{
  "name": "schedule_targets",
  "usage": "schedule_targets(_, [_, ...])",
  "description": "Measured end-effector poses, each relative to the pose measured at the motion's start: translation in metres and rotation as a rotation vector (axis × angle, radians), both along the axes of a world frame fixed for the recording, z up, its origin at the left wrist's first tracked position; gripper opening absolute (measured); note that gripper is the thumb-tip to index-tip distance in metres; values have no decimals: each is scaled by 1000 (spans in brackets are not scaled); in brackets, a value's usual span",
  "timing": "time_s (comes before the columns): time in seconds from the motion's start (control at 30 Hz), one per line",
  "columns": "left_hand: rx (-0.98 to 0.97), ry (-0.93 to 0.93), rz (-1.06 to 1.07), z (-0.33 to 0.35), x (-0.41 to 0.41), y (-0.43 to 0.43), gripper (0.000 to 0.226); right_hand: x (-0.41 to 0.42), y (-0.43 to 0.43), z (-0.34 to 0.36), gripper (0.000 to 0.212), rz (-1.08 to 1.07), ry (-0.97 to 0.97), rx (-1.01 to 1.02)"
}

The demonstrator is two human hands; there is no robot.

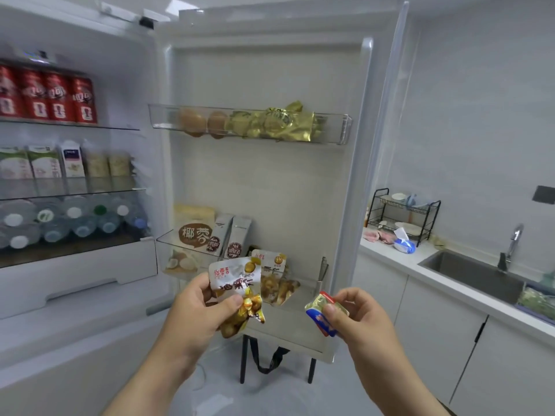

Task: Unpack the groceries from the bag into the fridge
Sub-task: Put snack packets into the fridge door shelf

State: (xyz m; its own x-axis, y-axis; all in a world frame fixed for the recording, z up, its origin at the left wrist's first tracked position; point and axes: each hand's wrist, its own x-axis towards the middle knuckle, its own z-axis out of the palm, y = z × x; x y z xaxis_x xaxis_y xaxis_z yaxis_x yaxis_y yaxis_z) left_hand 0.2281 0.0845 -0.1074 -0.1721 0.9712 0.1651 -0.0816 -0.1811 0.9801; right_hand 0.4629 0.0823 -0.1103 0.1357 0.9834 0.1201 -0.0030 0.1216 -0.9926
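While the fridge door [270, 181] stands swung wide, both hands hang in front of its lower part. The left hand [192, 307] curls fingers and thumb round a chestnut snack packet [237, 288], holding it just before the lower door bin [168, 246]. The right hand [360, 319] pinches a small blue, red and gold packet [322, 315] between thumb and fingertips, near the door's outer edge.

Behind the held snack, that bin already carries a coconut pack [193, 235], two upright sachets [237, 238] and a second chestnut packet [274, 277], which crowd its left and middle. Open room shows toward the bin's right end. The upper door bin [344, 127] holds brown eggs [192, 120] and a heap of gold packets [276, 123], with a little space at its right end.

On the left, the fridge shelves are packed: red cans [48, 99] on top, cartons [42, 163] below, and water bottles [69, 220] lying on their sides under those.

Below the door's bottom edge, black straps [267, 361] hang between two dark legs; what they belong to cannot be told.

To the right, beyond the door's edge, a white tabletop [420, 255] carries a black dish rack [402, 214], a blue wipes pack [404, 243] and a sink [468, 274] with a tap [510, 247]. The floor between the tabletop's cabinets and the door is open.
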Motion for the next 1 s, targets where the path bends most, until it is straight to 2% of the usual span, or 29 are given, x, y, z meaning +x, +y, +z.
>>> schedule_targets(0.33, [178,183,-8,57,4,73,28,-4,58,29,10,80,-2,145])
schedule_targets(0.43, [190,287,-39,63,11,100,28,0,74,32,9,94,6,169])
schedule_targets(0.63, [191,662,-83,67,12,141,25,11,92,32,10,142,7,171])
schedule_targets(0.8, [48,973,-256,70,12,160,21,16,100,30,11,140,-10,163])
schedule_targets(1.0, [-61,1286,-508,77,5,170,29,13,108,25,14,123,-50,143])
